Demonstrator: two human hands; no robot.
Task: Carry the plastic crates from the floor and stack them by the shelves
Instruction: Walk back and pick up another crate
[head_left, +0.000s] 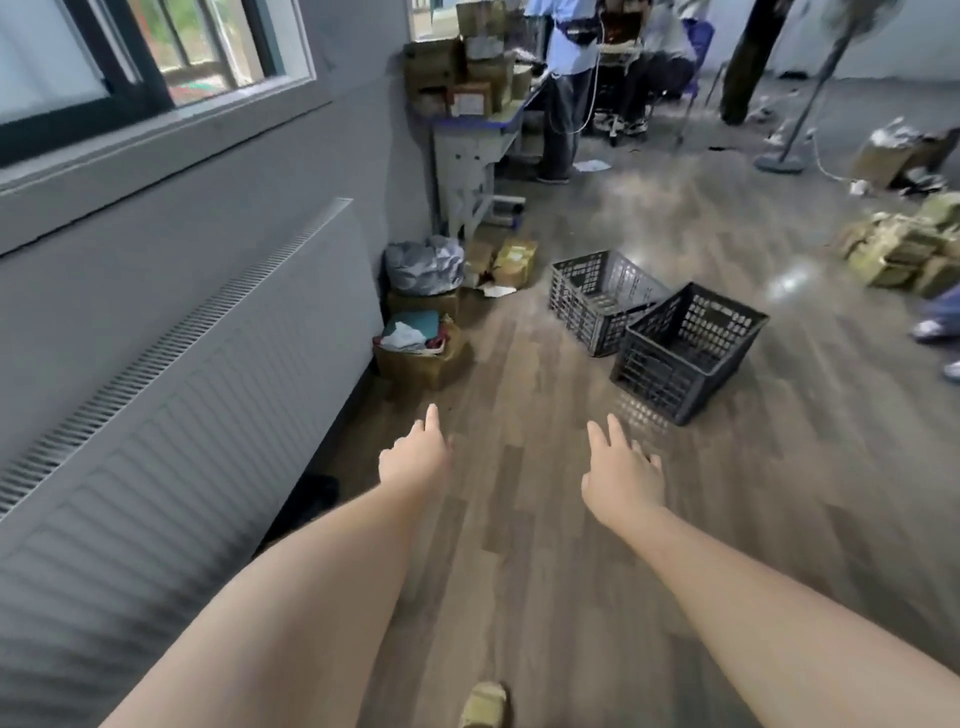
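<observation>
Hands first: left hand (415, 460) and right hand (621, 478) are both stretched forward w/ fingers straight and relaxed, spread wide, holding nothing. They hang above the wooden floor (545, 597), apart from each other, and neither touches a crate.

Ahead and to the right of the right hand stand two dark plastic crates on the floor. Near crate (688, 351) is upright, open side up, and looks empty. Far crate (602, 299) is just behind it; the two corners seem to touch, but I cannot tell for sure. Far crate seems a bit tilted.

Left side: radiator cover (182, 415) under the window, then cardboard boxes (423, 353) by the wall. Further back is a table (467, 150) loaded w/ boxes. No shelves are visible here.

Step in hand, as I judge: approach to the crates, before any pick-up, so the task is at its beginning for these two. Next move probably needs going closer, bending down, and taking the near crate by its rim w/ both hands, one each side.
</observation>
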